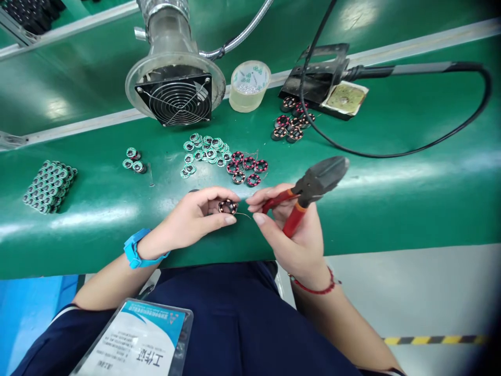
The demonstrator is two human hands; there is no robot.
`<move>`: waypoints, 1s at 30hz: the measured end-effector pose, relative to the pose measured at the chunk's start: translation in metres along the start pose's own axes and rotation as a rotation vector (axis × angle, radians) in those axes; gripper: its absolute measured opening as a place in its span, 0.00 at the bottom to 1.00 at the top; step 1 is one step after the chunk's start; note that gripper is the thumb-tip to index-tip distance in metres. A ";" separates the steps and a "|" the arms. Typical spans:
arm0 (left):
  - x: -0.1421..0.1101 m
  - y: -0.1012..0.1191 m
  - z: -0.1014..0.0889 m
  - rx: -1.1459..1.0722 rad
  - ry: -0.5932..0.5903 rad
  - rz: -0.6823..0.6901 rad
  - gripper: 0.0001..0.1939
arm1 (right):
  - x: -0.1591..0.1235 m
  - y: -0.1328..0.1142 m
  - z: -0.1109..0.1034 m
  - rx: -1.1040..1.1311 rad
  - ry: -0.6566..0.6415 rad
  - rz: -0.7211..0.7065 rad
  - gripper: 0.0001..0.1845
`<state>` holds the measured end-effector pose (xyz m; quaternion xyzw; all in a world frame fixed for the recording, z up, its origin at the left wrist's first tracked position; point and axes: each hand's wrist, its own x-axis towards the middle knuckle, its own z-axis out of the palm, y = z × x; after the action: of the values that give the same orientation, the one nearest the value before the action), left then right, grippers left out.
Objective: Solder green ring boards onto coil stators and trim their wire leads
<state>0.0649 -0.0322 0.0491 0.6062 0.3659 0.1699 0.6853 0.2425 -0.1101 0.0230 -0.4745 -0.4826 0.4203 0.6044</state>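
Between the thumb and fingers of my left hand (199,214) is a small wound motor stator (227,207), dark with copper-coloured coils. A thin wire (245,214) sticks out from it towards my right hand (295,230). That hand holds red-handled cutting pliers (313,185), their dark jaws pointing up and away to the right. Its thumb and fingertips are close to the wire's end; I cannot tell whether they touch it. Just beyond my hands lie several loose stators (249,163) with red and copper windings, beside a scatter of small green round circuit boards (211,153).
A fume extractor fan (180,99) hangs at the back. Next to it stands a tape roll (250,86). A soldering iron (391,70) rests in its stand (313,83), its cable looping over the right side. Stacked green-topped pieces (50,187) sit far left; several more stators (291,121) lie by the stand.
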 end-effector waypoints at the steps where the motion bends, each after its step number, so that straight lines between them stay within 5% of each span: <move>1: 0.000 0.000 -0.001 0.006 -0.005 -0.013 0.17 | -0.001 0.000 -0.001 0.001 -0.008 -0.014 0.20; 11: 0.003 0.010 -0.011 -0.055 -0.159 -0.111 0.13 | -0.001 -0.008 -0.007 -0.271 -0.342 -0.137 0.24; 16: 0.006 0.011 -0.012 -0.039 -0.171 -0.158 0.10 | 0.003 -0.008 -0.006 -0.365 -0.374 -0.146 0.23; 25: 0.011 0.001 -0.015 0.074 -0.140 -0.128 0.23 | -0.003 -0.004 0.002 -0.532 -0.387 -0.183 0.24; 30: 0.013 -0.004 -0.016 0.127 -0.274 -0.129 0.23 | -0.002 -0.004 0.002 -0.423 -0.392 -0.057 0.21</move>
<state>0.0615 -0.0124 0.0412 0.6413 0.3173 0.0177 0.6984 0.2406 -0.1121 0.0263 -0.4860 -0.6804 0.3767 0.3987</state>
